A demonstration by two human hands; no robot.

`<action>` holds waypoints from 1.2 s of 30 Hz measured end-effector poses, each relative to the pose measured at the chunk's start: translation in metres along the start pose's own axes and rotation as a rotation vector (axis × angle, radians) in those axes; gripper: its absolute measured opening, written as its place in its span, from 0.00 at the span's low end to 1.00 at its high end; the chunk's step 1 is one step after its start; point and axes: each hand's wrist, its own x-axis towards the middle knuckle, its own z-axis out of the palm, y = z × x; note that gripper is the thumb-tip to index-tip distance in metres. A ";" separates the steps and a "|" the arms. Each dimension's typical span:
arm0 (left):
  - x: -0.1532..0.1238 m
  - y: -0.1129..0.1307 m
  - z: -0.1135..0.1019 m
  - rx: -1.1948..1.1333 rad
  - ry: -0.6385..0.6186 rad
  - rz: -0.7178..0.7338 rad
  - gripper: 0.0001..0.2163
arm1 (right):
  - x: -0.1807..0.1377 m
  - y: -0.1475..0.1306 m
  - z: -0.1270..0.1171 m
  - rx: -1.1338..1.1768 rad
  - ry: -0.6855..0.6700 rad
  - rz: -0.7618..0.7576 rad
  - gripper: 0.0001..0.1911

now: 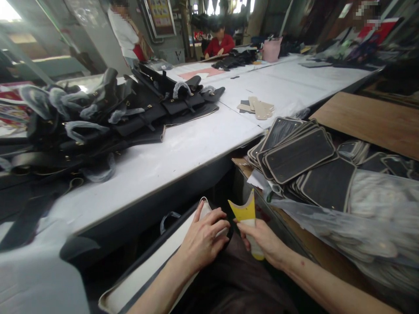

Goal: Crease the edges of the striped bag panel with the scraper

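Across my lap lies a long black bag piece with its white inner face (156, 257) up and a pale trim around its corner. My left hand (207, 235) is on its far end, index finger stretched to the corner and the other fingers curled over the edge. In my right hand (260, 237) is a flat yellow-and-white tool (245, 212) with a crescent-notched end pointing up. The tool is apart from the bag piece, just right of my left hand. A plastic-wrapped handle (168, 220) shows beyond the piece's left edge.
Black bags (137, 117) with wrapped handles are heaped on the white table (196, 144). Beige tabs (258, 107) lie farther along. At right, stacked dark panels (299, 155) and plastic-covered pieces (386, 209) stand close to my right arm. A person in red (220, 43) sits across; another stands left.
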 end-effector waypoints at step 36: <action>-0.002 -0.007 0.004 -0.079 0.013 0.004 0.18 | 0.004 0.003 0.033 0.410 0.003 0.181 0.22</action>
